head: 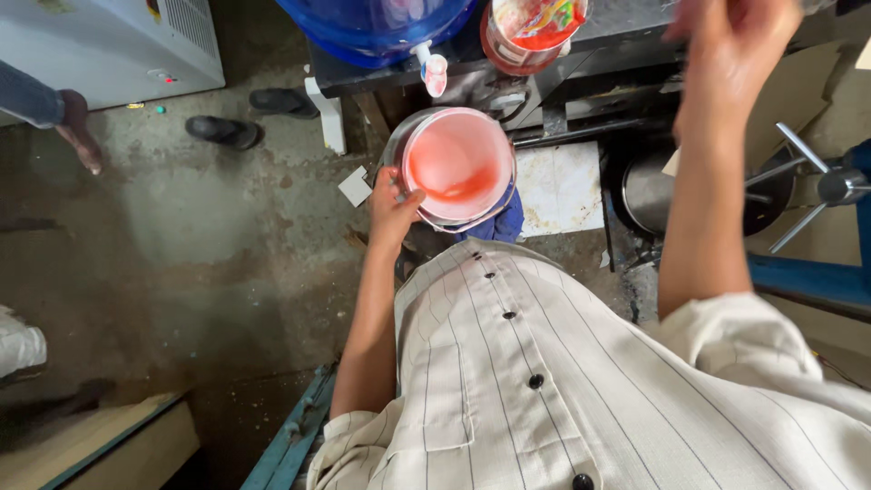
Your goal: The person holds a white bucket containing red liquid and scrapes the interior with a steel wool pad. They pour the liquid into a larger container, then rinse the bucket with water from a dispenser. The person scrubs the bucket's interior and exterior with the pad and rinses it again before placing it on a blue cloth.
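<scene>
Fingers of the left hand (pixel 392 210) are pinching the rim of a pink bowl (pixel 458 163), the thumb lying over the edge and the other fingers under it. The bowl is sitting inside a metal bowl (pixel 406 136), whose rim is showing around it on the left side, and both are being held up just below a small white tap (pixel 432 71). A thin red liquid (pixel 464 189) is lying in the lower part of the pink bowl.

The right hand (pixel 730 54) is reaching up at the top right; it is blurred and partly cut by the frame edge, so I cannot tell if it is spread or pressing on something. Its bare forearm is running down to a rolled sleeve.

The tap is coming out of a blue water bottle (pixel 376 25), which is standing on a dark tabletop (pixel 617 32). Beside the bottle, a jar (pixel 526 34) with a red and coloured wrapper is standing on the same tabletop. Under the tabletop a white tile (pixel 562 189) is lying on the floor (pixel 181 245), and a dark pot (pixel 649 192) is standing to the right of it. A blue metal frame (pixel 807 277) with a steel handle is at the right edge.

At the left edge another person's hand (pixel 80 134) is hanging down, well apart from the bowl, near a white cabinet (pixel 109 45). Two black shoes (pixel 222 132) are on the floor near it. The person is wearing a striped shirt (pixel 544 381).
</scene>
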